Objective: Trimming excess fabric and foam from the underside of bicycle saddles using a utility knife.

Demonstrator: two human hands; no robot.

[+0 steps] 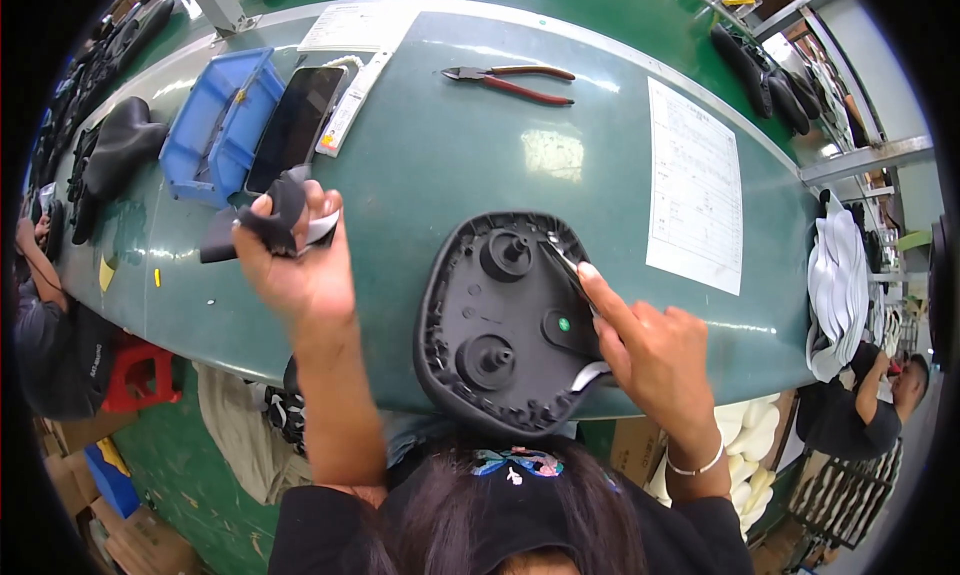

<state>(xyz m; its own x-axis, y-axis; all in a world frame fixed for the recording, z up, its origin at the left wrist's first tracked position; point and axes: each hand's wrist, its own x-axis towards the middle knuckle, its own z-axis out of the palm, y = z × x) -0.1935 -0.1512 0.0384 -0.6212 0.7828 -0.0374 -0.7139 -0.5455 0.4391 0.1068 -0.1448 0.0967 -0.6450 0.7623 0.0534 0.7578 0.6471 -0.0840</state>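
**Two hands, one black moulded shell on the green bench**

On the near edge of the green workbench, one black moulded shell lies underside up, its rim ribbed and its inner face showing two round bosses and one small green dot. It sits just right of centre, partly overhanging the near edge.

Head view: the right hand rests on the right side of the shell, closed around one slim dark tool whose tip points up and left onto the shell's inner face, the index finger stretched along it. One white bracelet circles that wrist. The left hand is raised to the left of the shell, well apart from it, its fingers clenched on one wad of black fabric with a pale strip showing beside it.

Farther back on the left stand one blue plastic bin and, just right of it, one dark phone lying flat. At the far middle lies one pair of red-handled cutters. Two printed paper sheets are fixed to the bench: one large sheet on the right, one smaller sheet at the far edge. One black saddle-shaped part lies at the far left. One stack of white pieces stands off the right end, beside another person seated there.
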